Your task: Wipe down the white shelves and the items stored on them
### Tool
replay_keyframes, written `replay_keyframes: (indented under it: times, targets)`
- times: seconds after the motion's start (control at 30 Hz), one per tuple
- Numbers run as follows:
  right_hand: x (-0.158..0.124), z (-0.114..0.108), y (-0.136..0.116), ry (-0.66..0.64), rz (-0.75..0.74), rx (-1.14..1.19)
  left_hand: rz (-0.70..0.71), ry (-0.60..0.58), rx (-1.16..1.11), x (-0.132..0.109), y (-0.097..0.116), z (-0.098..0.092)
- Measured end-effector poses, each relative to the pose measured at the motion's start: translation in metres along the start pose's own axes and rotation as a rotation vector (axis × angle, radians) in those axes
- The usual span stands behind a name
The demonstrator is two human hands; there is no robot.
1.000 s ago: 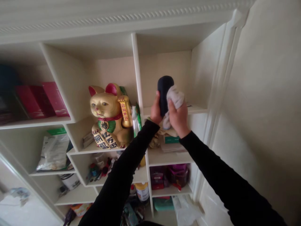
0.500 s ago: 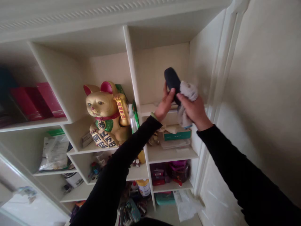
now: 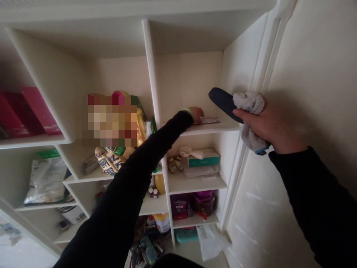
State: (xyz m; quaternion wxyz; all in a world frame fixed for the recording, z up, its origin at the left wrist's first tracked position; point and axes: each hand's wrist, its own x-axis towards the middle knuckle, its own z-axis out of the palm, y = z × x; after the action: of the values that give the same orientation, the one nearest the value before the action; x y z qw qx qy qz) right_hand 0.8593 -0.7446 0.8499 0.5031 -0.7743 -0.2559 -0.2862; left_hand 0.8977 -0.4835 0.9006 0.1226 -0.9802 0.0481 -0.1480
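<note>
My right hand (image 3: 267,126) is raised near the door frame, shut on a crumpled grey cloth (image 3: 251,115) and a dark navy oblong object (image 3: 224,104). The object's rounded end sticks out to the left of the cloth. My left hand (image 3: 196,114) rests on the edge of a white shelf (image 3: 214,128), holding nothing, next to a small paper slip (image 3: 210,120). A gold beckoning cat figurine (image 3: 110,160) stands on the shelf to the left, its upper part pixelated and its lower part partly hidden behind my left forearm.
Built-in white shelves fill the view, with red books (image 3: 30,111) at upper left. Below my left hand sit a teal box (image 3: 203,160) and a brass clock (image 3: 175,164). Jars and containers stand lower down, and a white door panel (image 3: 251,208) is on the right.
My left hand has let go of the dark object and dropped to the shelf. My right hand has moved right with the object and cloth, and the object now lies flatter.
</note>
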Motion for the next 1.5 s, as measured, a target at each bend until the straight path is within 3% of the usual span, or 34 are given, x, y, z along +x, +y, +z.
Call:
replay_keyframes:
  times: [0.2, 0.33, 0.47, 0.7, 0.87, 1.07, 1.23, 1.5]
  targets:
    - [0.004, -0.001, 0.009, -0.107, -0.020, -0.084, 0.018, -0.020, 0.133, -0.013, 0.013, -0.010]
    - [0.001, -0.004, 0.006, -0.107, 0.007, -0.167, 0.114, 0.063, 0.140, -0.021, 0.022, -0.003]
    - [-0.002, -0.008, 0.010, -0.097, 0.008, -0.205, 0.155, 0.089, 0.098, -0.022, 0.017, 0.003]
    - [-0.005, -0.007, 0.016, -0.115, 0.015, -0.253, 0.086, 0.026, -0.033, -0.016, -0.004, -0.005]
    - [-0.009, -0.006, 0.009, -0.132, 0.049, -0.264, 0.094, 0.027, -0.013, -0.017, 0.002, 0.001]
    - [-0.010, -0.009, 0.016, -0.122, 0.019, -0.274, 0.048, 0.170, 0.036, -0.025, 0.015, -0.001]
    - [-0.006, -0.004, 0.018, -0.170, -0.041, -0.461, -0.046, 0.193, 0.022, -0.012, 0.008, -0.007]
    - [0.016, 0.033, 0.008, -0.245, -0.247, -0.863, -0.069, 0.261, -0.152, 0.028, -0.010, 0.001]
